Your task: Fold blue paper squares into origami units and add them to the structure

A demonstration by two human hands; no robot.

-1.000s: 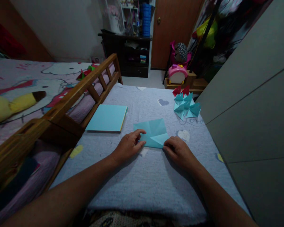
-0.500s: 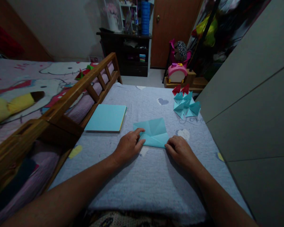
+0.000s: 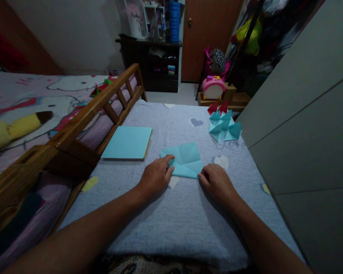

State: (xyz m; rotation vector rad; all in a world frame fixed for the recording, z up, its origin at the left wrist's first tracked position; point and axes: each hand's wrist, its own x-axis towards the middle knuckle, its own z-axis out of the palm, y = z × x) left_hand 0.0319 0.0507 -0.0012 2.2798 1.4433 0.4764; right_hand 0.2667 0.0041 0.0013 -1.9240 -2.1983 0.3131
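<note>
A light-blue sheet of origami paper [image 3: 185,158] lies on the bed cover, with creases across it and its near edge folded over. My left hand [image 3: 157,174] is on its left end, index finger and thumb resting on the paper and the other fingers curled. At the near right corner, my right hand [image 3: 215,179] pinches the paper between thumb and curled fingers. A stack of square origami paper [image 3: 128,142], light blue on top, sits to the left. Folded blue paper pieces [image 3: 224,127] stand at the far right, with red folded pieces [image 3: 218,108] behind them.
The pale blue bed cover [image 3: 171,217] has heart prints. A wooden bed rail [image 3: 97,110] runs along the left, with another bed and a yellow plush toy [image 3: 17,127] beyond. A pale cabinet [image 3: 308,125] borders the right side. A dark shelf [image 3: 150,62] stands behind.
Both hands stay on the sheet in nearly the same places. The whole view has shifted very slightly; nothing has been picked up or let go.
</note>
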